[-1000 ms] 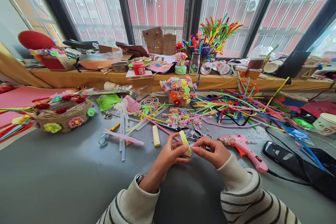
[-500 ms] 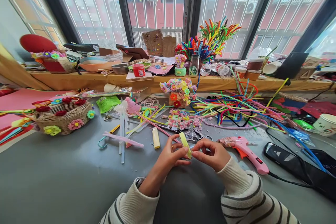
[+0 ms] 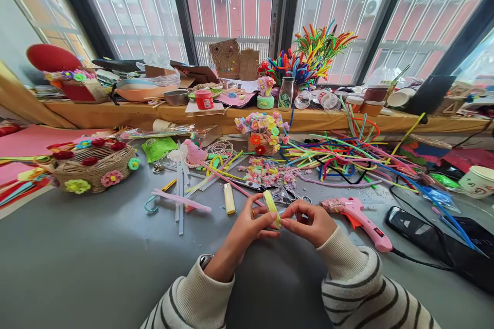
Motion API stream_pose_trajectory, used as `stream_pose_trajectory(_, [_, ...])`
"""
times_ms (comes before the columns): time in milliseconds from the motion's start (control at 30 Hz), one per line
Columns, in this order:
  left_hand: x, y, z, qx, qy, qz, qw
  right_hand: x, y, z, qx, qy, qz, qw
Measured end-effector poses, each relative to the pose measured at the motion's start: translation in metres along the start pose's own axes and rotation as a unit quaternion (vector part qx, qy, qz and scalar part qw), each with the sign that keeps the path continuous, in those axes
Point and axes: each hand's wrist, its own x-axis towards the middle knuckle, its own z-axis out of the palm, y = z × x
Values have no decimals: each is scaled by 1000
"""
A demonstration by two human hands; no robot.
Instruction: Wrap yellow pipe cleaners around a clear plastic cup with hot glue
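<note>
My left hand (image 3: 250,223) holds a pale yellow fuzzy strip (image 3: 271,207) between thumb and fingers, above the grey table. Close against the strip's lower right side, my right hand (image 3: 311,222) is closed in a pinch; whatever lies between its fingertips is too small to make out. A cream lighter (image 3: 229,199) lies just left of my left hand. To the right of my right hand is a pink glue gun (image 3: 363,221) with a black cord. Scissors (image 3: 301,197), partly hidden, lie behind my hands.
A woven basket with flowers (image 3: 94,169) stands at the left. Clear glue sticks (image 3: 180,200) lie left of the lighter. Behind are a small flower basket (image 3: 262,143) and a heap of pipe cleaners (image 3: 339,157). A black power bank or phone-like object (image 3: 417,231) lies right.
The camera view has shifted slightly. Both hands keep nearly the same pose around the yellow strip, with my right fingertips still beside it.
</note>
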Motion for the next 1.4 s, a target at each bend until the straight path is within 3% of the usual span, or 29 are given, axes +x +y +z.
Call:
stream_pose_trajectory(967, [1,0,0,-2,4,4,1000,3,6,3,32,2,-14,999])
stream_pose_trajectory(1200, [1,1,-1,0,-2,2,1000,6,8,-3,26,-51,-22,998])
stream_pose_trajectory(1400, [-4,6,3,3,4,15,1000,4,6,-4,38,-24,-28,999])
